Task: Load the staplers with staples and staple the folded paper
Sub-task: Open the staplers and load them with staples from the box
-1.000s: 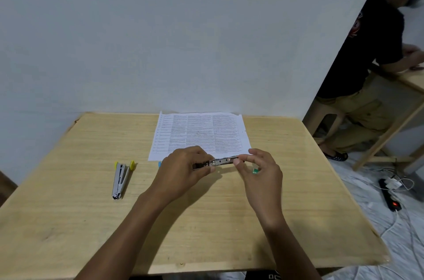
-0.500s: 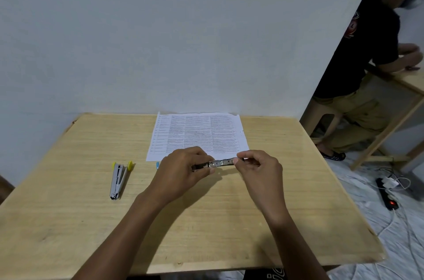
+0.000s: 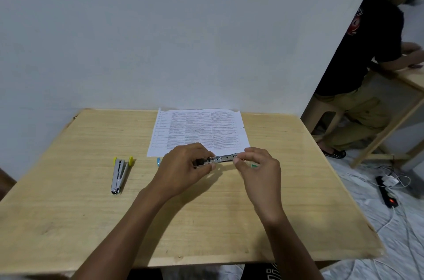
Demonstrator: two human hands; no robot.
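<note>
A small silver stapler [image 3: 223,158] is held level above the wooden table [image 3: 68,222], just in front of the printed paper [image 3: 199,130]. My left hand [image 3: 183,170] grips its left end with curled fingers. My right hand [image 3: 258,168] pinches its right end between thumb and forefinger, and a bit of green shows under that hand. A second silver stapler with yellow tips [image 3: 120,173] lies on the table to the left, untouched. A small blue piece [image 3: 158,161] peeks out beside my left hand.
The table stands against a white wall. At the right a person [image 3: 358,68] leans on another wooden table. A power strip with cables [image 3: 387,190] lies on the floor to the right.
Both hands stay on the stapler in nearly the same place. My right hand's fingers have shifted slightly at the stapler's right end. The camera view has drifted a little.
</note>
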